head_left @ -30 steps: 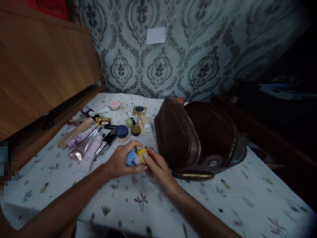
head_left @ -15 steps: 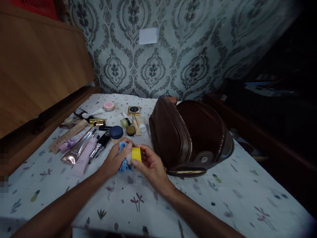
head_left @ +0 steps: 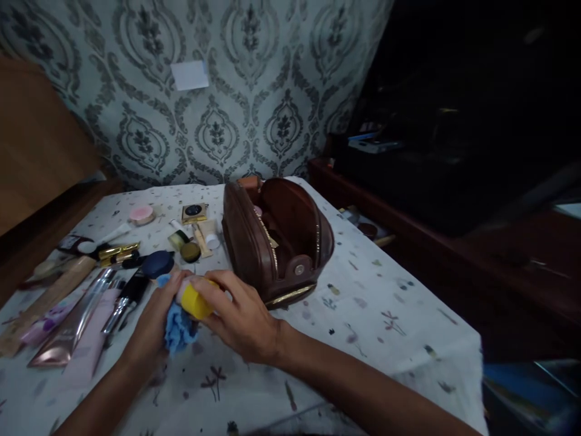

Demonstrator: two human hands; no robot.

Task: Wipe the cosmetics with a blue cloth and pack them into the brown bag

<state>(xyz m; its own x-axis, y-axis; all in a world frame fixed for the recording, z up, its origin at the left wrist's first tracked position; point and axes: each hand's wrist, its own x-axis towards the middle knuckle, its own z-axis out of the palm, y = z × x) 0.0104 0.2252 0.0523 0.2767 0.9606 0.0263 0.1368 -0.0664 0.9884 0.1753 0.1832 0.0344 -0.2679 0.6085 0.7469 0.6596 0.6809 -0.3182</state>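
Observation:
In front of the cosmetics, my left hand (head_left: 152, 321) is closed around a crumpled blue cloth (head_left: 179, 332) and presses it against a small whitish container with a yellow cap (head_left: 196, 301). The fingers of my right hand (head_left: 247, 318) grip that container by its cap, from the right and above. It is tilted, and part of its body is hidden by the cloth and fingers. Just beyond my left hand stands a jar with a navy lid (head_left: 157, 264). A brown cosmetic bag (head_left: 245, 242) lies unzipped behind my right hand, with a few items visible inside.
To the left lie several tubes, among them a rose-gold tube (head_left: 68, 336) and a lilac tube (head_left: 93, 339). Farther back are a pink compact (head_left: 141, 214), a gold-edged case (head_left: 194, 211) and a small olive-lidded pot (head_left: 190, 252). Dark wooden furniture (head_left: 454, 278) borders the right side.
My view has turned to the right, so the table things appear farther left. The yellow-capped container is now tilted more, and my right fingers have come over its cap.

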